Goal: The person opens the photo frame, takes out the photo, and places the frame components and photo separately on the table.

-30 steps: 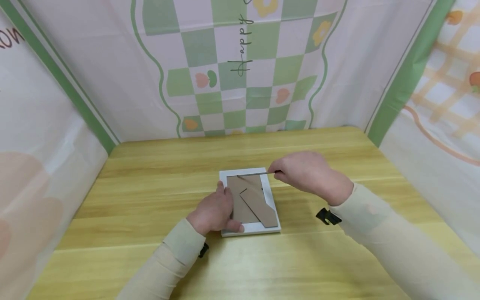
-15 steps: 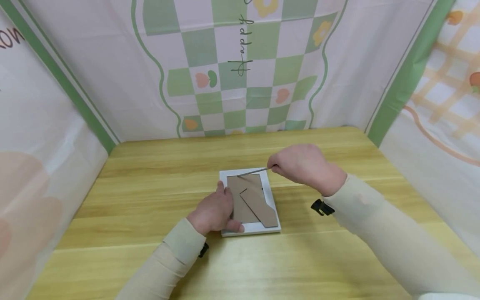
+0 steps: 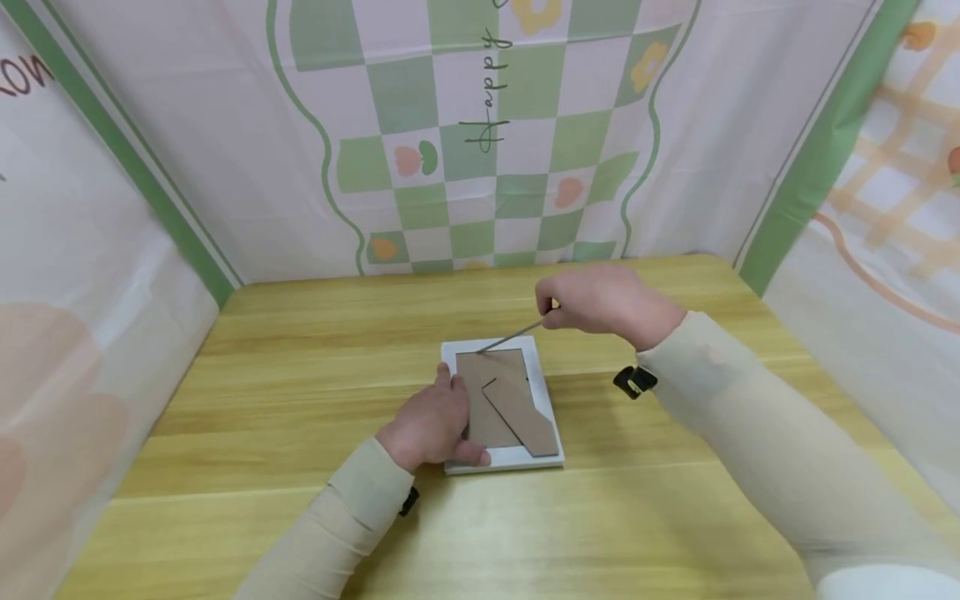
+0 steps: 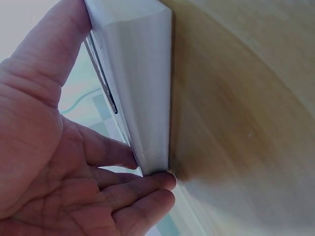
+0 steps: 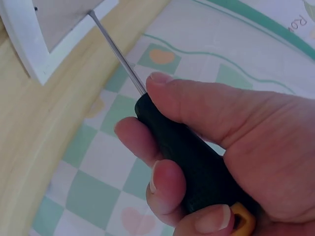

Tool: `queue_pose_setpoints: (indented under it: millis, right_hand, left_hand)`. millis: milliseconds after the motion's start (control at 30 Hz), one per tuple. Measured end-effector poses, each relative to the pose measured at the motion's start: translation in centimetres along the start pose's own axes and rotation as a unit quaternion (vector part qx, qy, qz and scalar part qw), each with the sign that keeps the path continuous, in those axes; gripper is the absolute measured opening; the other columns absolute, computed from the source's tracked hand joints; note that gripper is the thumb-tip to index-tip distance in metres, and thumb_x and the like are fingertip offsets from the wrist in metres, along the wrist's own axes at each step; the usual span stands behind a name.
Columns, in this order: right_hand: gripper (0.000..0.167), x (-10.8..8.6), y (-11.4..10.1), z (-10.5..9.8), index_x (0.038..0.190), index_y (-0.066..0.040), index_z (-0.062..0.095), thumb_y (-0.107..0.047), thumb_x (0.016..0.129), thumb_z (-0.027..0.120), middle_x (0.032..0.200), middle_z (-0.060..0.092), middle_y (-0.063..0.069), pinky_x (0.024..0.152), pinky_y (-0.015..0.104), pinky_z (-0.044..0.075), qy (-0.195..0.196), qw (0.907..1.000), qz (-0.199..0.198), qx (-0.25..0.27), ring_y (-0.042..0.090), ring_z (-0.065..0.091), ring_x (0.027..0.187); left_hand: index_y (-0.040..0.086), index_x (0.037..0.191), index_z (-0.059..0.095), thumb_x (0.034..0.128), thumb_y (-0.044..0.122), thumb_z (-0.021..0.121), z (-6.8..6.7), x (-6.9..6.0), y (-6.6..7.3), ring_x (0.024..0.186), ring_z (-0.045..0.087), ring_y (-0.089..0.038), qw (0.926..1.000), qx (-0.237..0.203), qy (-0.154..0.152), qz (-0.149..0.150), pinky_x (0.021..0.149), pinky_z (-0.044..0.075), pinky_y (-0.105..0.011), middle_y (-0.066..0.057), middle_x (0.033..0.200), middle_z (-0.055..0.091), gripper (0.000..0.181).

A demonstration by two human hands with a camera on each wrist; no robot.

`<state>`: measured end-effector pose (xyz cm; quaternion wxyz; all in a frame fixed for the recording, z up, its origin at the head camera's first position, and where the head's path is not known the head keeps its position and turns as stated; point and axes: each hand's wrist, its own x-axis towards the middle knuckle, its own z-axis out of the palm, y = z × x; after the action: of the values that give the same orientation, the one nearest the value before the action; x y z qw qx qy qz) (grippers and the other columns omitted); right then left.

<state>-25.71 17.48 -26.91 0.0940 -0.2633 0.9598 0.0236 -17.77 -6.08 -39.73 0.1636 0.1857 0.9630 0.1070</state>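
Note:
A white picture frame (image 3: 540, 392) lies on the table with its brown backing board (image 3: 486, 417) facing up; an angled stand flap (image 3: 525, 408) is part of that back. My left hand (image 3: 431, 421) holds the frame by its left side, the thumb on the near left corner and other fingers along the edge. In my right hand (image 3: 611, 304) is a screwdriver (image 5: 182, 152) with a dark handle and a yellow end. Its metal shaft (image 3: 510, 337) slopes down to the left, and the tip touches the backing's far edge, near the frame's inner rim.
The wood-grain table (image 3: 322, 350) extends on all sides of the frame. Behind it hangs a white cloth with green checks (image 3: 468, 200), and further cloth panels stand at left and right. A black strap buckle (image 3: 635, 382) hangs at the right wrist.
My right hand has risen and moved slightly away from me, so the screwdriver shaft slopes more steeply. Its tip stays at the backing's far edge. The left hand and the frame keep their places.

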Motion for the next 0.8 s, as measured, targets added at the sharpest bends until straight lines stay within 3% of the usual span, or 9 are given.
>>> queue_pose_setpoints:
  millis: [267,500,800]
  right_hand:
    - [0.006,2.3,0.7,-1.6,0.099,-0.025,0.076,-0.030,0.095,0.075,0.104,0.072,-0.005,0.079,0.044,0.051,-0.025,0.9994,-0.021,-0.010,0.020,0.064,0.090]
    - [0.007,4.2,1.3,-3.0,0.097,-0.019,0.076,-0.024,0.098,0.070,0.092,0.069,0.001,0.064,0.032,0.047,-0.095,0.9945,-0.015,0.042,0.016,0.059,0.067]
    - [0.008,5.9,2.4,-3.5,0.093,-0.014,0.077,-0.017,0.096,0.071,0.087,0.070,0.000,0.063,0.028,0.049,-0.122,0.9878,-0.018,0.095,0.015,0.058,0.067]
  left_hand:
    - [-0.012,0.157,0.030,0.0777,0.058,0.088,-0.1,0.0,0.1,0.127,0.062,-0.043,0.9999,0.007,-0.004,-0.007,0.100,0.056,-0.045,-0.037,0.166,0.018,0.121]
    - [-0.013,0.156,0.031,0.0769,0.058,0.088,0.0,0.0,0.1,0.125,0.063,-0.043,0.9999,0.009,0.001,-0.006,0.099,0.057,-0.045,-0.038,0.165,0.019,0.121]
    - [-0.012,0.157,0.030,0.0767,0.058,0.088,0.1,0.1,0.1,0.127,0.062,-0.042,0.9999,0.011,0.001,-0.009,0.101,0.056,-0.044,-0.037,0.166,0.019,0.122]
